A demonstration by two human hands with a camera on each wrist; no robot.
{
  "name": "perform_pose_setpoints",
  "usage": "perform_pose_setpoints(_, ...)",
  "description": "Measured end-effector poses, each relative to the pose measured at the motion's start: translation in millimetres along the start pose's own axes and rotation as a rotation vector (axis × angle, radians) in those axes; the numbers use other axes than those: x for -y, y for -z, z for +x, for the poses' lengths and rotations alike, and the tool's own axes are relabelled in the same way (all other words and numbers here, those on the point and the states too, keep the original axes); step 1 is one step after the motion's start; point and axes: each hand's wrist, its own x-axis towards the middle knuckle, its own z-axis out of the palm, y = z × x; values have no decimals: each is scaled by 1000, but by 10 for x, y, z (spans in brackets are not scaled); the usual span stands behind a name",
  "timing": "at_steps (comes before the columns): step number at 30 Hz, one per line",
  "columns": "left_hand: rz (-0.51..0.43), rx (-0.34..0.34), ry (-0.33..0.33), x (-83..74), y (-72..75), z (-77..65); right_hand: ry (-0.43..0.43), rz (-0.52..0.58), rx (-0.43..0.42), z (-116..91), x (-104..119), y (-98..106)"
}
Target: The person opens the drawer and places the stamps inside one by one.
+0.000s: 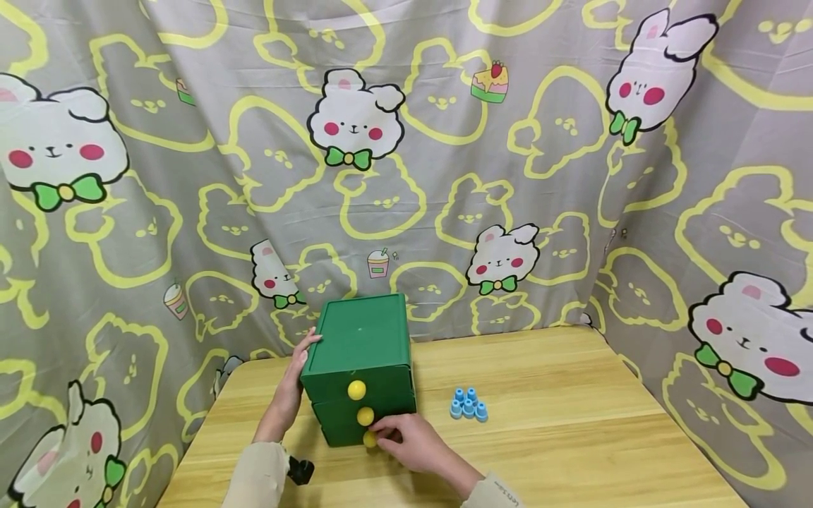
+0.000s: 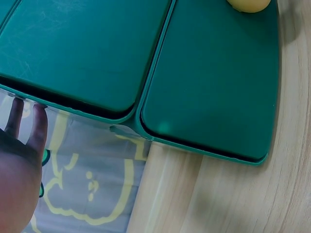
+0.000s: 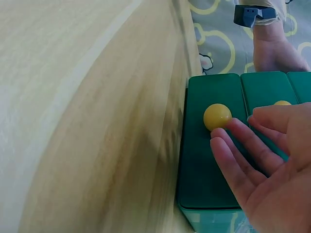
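A green drawer cabinet (image 1: 362, 335) with three yellow knobs stands on the table, its drawers closed. My left hand (image 1: 293, 381) rests against the cabinet's left side; in the left wrist view two fingers (image 2: 38, 128) of it touch the edge. My right hand (image 1: 413, 441) is in front of the lowest drawer (image 3: 211, 165). Its fingertips are at the bottom knob (image 3: 217, 117), with the thumb apart from it and the fingers loosely bent. The middle knob (image 1: 365, 416) and top knob (image 1: 357, 389) are just above that hand.
Several small light blue cup-like pieces (image 1: 468, 407) stand in a cluster on the wooden table (image 1: 540, 437), right of the cabinet. A patterned curtain (image 1: 438, 169) hangs behind and at both sides. A black device (image 1: 300, 470) is on my left wrist.
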Motion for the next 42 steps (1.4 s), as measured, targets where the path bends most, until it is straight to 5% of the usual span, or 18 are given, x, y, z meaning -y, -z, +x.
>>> perform_pose_setpoints(12,0,2,3,10,-10,14,-22,-56,19,7,-45,-62)
perform_pose_setpoints(22,-1,-6,7,25,-2,13,-50,3,58,17,-40,-115)
perform_pose_setpoints(42,19,-11,9,-1,-12,-1,6,-34,-182,116,-63,-306)
